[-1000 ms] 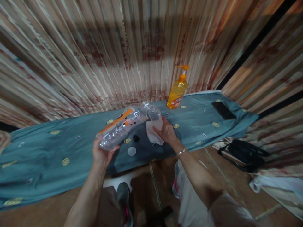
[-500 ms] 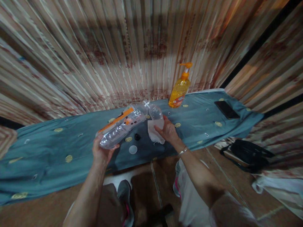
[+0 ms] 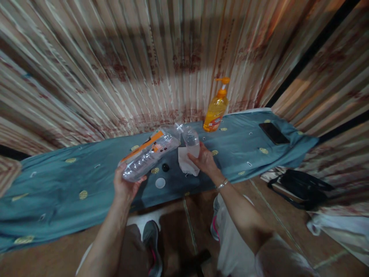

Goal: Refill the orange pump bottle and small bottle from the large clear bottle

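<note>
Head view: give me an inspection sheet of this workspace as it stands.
Surface: long table under a blue-grey cloth with yellow motifs.
Job's things: large clear bottle with an orange label, tilted, mouth at the top of a small clear bottle; white cloth under the small one.
Clutter: black cap, white lid, orange pump bottle, black phone.
Hands: left hand grips the large bottle's base; right hand holds the small bottle.
Cables: nothing seen.
Surroundings: striped curtain behind; black bag on the floor at right; shoes below the table edge.
</note>
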The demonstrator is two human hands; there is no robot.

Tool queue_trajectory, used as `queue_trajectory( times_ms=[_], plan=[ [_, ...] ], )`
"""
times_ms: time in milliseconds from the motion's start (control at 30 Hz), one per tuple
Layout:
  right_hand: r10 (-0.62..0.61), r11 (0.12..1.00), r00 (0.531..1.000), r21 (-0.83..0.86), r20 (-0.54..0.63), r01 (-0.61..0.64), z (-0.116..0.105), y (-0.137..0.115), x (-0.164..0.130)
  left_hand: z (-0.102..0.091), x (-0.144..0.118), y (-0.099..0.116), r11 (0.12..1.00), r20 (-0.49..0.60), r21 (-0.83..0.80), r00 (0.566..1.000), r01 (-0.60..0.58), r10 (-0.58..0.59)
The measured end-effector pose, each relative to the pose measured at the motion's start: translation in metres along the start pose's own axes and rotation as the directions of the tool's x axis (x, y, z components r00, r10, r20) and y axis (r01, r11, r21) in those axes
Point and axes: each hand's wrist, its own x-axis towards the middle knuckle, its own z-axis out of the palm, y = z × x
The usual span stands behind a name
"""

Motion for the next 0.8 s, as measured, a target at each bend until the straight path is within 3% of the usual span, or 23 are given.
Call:
queue_trajectory(
  times_ms=[567, 800],
  plan=[
    [-0.065, 0.998, 0.998, -0.002, -0.019, 0.065, 0.003, 0.013, 0.001, 0.007, 0.001, -0.002, 0.999, 0.075, 0.008, 0.997, -0.032, 0.031],
    [-0.056, 0.998, 0.998, -0.007, -0.014, 0.056, 0.002, 0.012, 0.001, 0.011, 0.0, -0.001, 1.0, 0.054, 0.013, 0.998, -0.018, 0.017]
  ],
)
